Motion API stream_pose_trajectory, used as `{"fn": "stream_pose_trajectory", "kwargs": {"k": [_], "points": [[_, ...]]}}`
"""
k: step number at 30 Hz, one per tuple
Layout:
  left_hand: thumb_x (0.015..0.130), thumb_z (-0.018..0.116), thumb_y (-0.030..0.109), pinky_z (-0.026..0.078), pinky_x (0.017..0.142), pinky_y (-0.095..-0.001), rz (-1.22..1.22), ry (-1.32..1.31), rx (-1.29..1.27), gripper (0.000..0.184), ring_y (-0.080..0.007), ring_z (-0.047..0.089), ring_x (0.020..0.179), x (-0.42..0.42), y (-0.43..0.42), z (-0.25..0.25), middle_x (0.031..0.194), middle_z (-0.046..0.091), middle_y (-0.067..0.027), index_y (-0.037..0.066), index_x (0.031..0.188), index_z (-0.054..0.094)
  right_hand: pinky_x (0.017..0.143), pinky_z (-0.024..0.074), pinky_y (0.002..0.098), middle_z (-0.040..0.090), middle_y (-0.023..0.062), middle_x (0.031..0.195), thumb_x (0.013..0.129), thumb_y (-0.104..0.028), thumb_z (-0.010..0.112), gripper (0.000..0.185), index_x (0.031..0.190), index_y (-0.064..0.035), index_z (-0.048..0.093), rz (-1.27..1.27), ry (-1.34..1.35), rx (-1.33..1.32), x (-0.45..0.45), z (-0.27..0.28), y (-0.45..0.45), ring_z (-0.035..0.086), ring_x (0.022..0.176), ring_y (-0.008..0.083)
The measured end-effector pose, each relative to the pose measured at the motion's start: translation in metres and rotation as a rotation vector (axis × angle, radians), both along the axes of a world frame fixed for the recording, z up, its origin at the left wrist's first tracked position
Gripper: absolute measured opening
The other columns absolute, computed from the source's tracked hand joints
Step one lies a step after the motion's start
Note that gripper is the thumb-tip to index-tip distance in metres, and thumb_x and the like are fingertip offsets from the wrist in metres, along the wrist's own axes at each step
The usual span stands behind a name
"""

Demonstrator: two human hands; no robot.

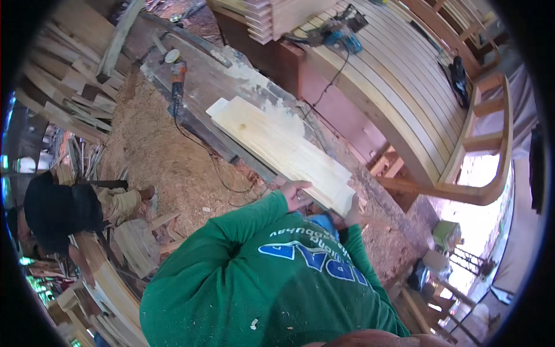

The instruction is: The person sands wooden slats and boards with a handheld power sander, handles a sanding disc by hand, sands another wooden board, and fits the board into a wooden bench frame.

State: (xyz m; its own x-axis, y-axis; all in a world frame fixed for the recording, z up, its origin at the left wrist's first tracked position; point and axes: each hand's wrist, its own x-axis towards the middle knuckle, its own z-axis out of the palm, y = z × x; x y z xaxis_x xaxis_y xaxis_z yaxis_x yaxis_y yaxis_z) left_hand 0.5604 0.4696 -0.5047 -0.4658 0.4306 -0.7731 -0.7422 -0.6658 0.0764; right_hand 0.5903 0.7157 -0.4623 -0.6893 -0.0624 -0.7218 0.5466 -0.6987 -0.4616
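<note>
Pale wooden boards (277,151), stacked with their ends offset, lie slantwise over the workbench in front of me. My left hand (295,195) grips their near long edge, its thumb on the upper face and the other fingers partly hidden. Around the right-hand end of the boards is my right hand (351,211), closed on the corner, with its fingers mostly out of sight. An orange and black angle grinder (178,78) with a round disc rests on the bench beyond the boards' far end.
Sawdust (153,147) covers the ground at left, with a grinder cord (211,153) crossing it. A curved slatted wooden piece (399,69) holds a blue power tool (346,40). Another person (63,211) bends at far left beside timber. Scrap wood (75,75) is piled at upper left.
</note>
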Motion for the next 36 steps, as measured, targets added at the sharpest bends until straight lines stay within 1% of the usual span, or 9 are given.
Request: {"fn": "stream_pose_trajectory", "kwargs": {"k": [2,7,9,10,13,17,28,30,36], "points": [[0.087,0.081,0.022,0.050,0.105,-0.0581,-0.162,-0.038,0.054,0.044,-0.0284,0.068,0.110,0.009,0.003,0.013,0.115,0.069,-0.0133,0.009,0.124,0.061,0.091,0.0599,0.0536,0.067,0.0172,0.126,0.101,-0.051,0.061,0.066,0.142,0.0002,0.051,0.140,0.035,0.202,0.014,-0.009,0.045,0.069,0.111,0.0330],[0.093,0.074,0.033,0.055,0.101,-0.0483,0.034,0.005,-0.085,0.044,-0.0251,0.068,0.105,-0.010,-0.074,-0.047,0.111,0.071,-0.0091,0.009,0.128,0.062,0.069,0.0646,0.0415,0.071,0.0142,0.115,0.099,-0.033,0.069,0.047,0.129,0.0024,0.061,0.213,0.083,0.595,0.059,-0.012,0.107,0.074,0.092,0.0286],[0.097,0.067,0.042,0.055,0.102,-0.0494,0.130,0.100,-0.313,0.053,-0.0300,0.066,0.118,-0.033,-0.100,-0.033,0.132,0.068,-0.0110,0.008,0.138,0.060,0.061,0.0638,0.0369,0.073,0.0111,0.105,0.099,-0.027,0.069,0.037,0.121,0.0026,0.067,0.155,0.042,0.556,0.080,-0.005,0.106,0.074,0.082,0.0265],[0.098,0.064,0.046,0.054,0.104,-0.0507,0.130,0.102,-0.316,0.055,-0.0310,0.065,0.121,-0.044,-0.110,-0.038,0.135,0.067,-0.0109,0.010,0.139,0.059,0.065,0.0624,0.0359,0.075,0.0096,0.098,0.099,-0.029,0.071,0.035,0.113,0.0031,0.071,0.250,0.008,0.609,0.083,0.006,0.109,0.073,0.076,0.0234],[0.101,0.057,0.053,0.054,0.104,-0.0532,0.061,0.121,-0.383,0.057,-0.0330,0.065,0.123,-0.064,-0.102,-0.030,0.136,0.067,-0.0096,0.012,0.140,0.059,0.087,0.0567,0.0355,0.078,0.0079,0.095,0.091,-0.037,0.079,0.047,0.114,0.0038,0.075,0.285,0.087,0.826,0.084,0.015,0.100,0.074,0.089,0.0213],[0.101,0.055,0.058,0.051,0.106,-0.0570,0.095,0.186,-0.417,0.062,-0.0352,0.063,0.126,-0.069,-0.071,-0.028,0.141,0.064,-0.0089,0.014,0.144,0.056,0.090,0.0552,0.0389,0.079,0.0103,0.104,0.091,-0.036,0.079,0.047,0.121,-0.0007,0.074,0.186,0.244,0.992,0.081,0.008,0.124,0.072,0.095,0.0209],[0.097,0.063,0.058,0.050,0.107,-0.0547,-0.228,0.440,-0.295,0.070,-0.0346,0.063,0.124,-0.144,0.199,0.048,0.139,0.065,-0.0116,0.009,0.146,0.053,0.082,0.0569,0.0332,0.076,0.0078,0.105,0.089,-0.020,0.080,0.039,0.120,0.0021,0.073,-0.136,0.131,0.627,0.157,0.025,0.309,0.072,0.090,0.0172],[0.097,0.068,0.047,0.052,0.105,-0.0515,-0.261,0.491,-0.330,0.063,-0.0327,0.065,0.123,-0.159,0.256,0.071,0.137,0.066,-0.0126,0.008,0.145,0.053,0.084,0.0567,0.0337,0.075,0.0075,0.108,0.089,-0.016,0.079,0.040,0.122,0.0026,0.070,-0.184,0.119,0.516,0.174,0.037,0.330,0.072,0.093,0.0181],[0.096,0.073,0.032,0.050,0.109,-0.0496,-0.347,0.587,-0.354,0.057,-0.0314,0.063,0.125,-0.227,0.387,0.039,0.139,0.064,-0.0112,0.008,0.145,0.053,0.086,0.0577,0.0355,0.071,0.0076,0.113,0.088,-0.011,0.078,0.043,0.126,0.0032,0.064,-0.242,0.067,0.303,0.201,0.045,0.363,0.070,0.101,0.0202]]}}
